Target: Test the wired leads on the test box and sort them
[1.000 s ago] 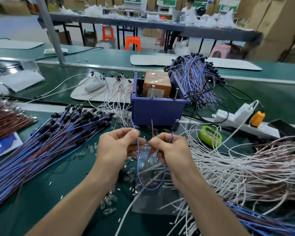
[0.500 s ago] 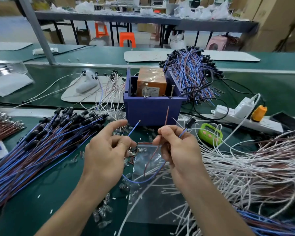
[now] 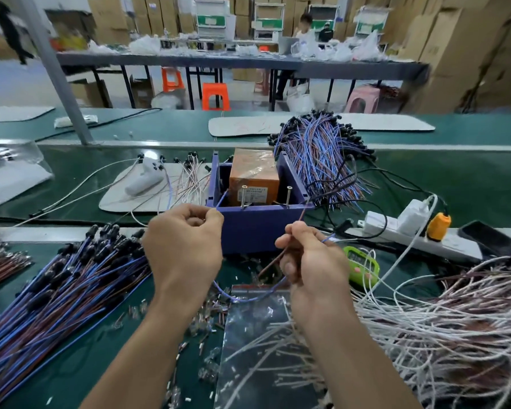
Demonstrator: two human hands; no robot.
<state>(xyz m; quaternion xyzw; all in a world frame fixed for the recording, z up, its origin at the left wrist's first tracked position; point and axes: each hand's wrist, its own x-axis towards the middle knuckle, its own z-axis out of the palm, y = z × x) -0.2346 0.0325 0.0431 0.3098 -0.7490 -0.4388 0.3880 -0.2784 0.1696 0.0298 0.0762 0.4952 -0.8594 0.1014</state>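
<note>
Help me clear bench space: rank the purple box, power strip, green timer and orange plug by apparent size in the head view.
1. purple box
2. power strip
3. green timer and orange plug: the timer looks slightly larger, but it lies nearer the camera and is partly covered, so I leave these two unranked.

Left hand [image 3: 186, 246] and right hand [image 3: 313, 267] each pinch one lead [image 3: 248, 299].
</note>
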